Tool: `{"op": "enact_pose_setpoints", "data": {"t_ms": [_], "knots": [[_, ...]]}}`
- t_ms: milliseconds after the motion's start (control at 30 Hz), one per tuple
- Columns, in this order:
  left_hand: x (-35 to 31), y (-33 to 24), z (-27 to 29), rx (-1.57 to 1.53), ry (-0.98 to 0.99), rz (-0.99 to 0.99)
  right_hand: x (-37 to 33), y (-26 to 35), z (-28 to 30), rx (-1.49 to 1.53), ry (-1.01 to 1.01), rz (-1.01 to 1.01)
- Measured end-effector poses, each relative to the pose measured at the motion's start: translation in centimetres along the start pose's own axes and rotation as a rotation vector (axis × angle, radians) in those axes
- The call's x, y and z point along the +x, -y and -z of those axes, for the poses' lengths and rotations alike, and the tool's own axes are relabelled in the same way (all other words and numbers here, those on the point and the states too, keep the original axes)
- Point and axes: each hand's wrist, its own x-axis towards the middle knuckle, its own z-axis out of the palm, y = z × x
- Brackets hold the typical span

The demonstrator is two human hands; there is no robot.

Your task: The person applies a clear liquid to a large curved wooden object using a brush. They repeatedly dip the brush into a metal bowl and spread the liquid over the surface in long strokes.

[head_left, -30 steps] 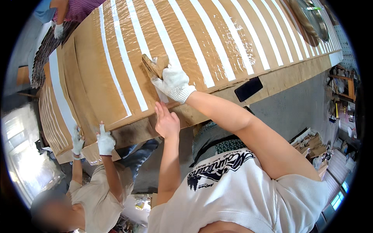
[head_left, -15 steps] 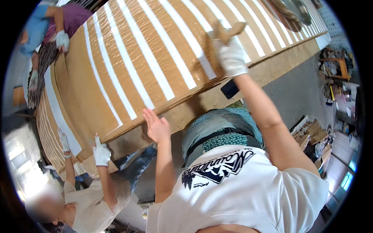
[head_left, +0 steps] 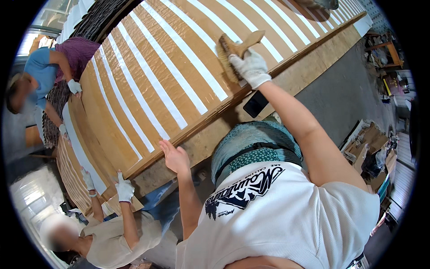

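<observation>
My gloved right hand [head_left: 249,68] grips a wide wooden-handled brush [head_left: 230,56], its long bristles down on the striped surface close to the near edge. Beneath it lies a broad brown sheet [head_left: 130,83] crossed by long white stripes, with a wet-looking gloss over much of it. My bare left hand [head_left: 175,156] rests at the sheet's near edge, fingers stretched out and holding nothing. A dark phone [head_left: 255,104] lies on the wooden ledge below my right wrist.
Two co-workers in white gloves stand at the left, one in blue [head_left: 38,74], one in beige [head_left: 114,240], their hands near another striped sheet [head_left: 71,172]. A rounded container [head_left: 320,3] sits at the far edge of view. Cardboard scraps [head_left: 369,143] are piled on the right.
My right hand has brought the brush leftward and turned it, so the bristles now show side-on. My left hand stays by the edge. The blue-clad co-worker shows more fully at the left.
</observation>
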Motion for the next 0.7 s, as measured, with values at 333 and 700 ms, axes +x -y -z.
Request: {"op": "enact_pose_setpoints", "data": {"t_ms": [333,700], "knots": [[0.2,-7.5,4.0,-0.185,0.140,0.175,0.9,-4.0,3.5,0.400,-0.089,0.076],[-9.3,-37.0,-1.3,-0.958,0.565,-0.371,-6.4,-33.2,18.0,1.960,-0.226,-0.450]]}}
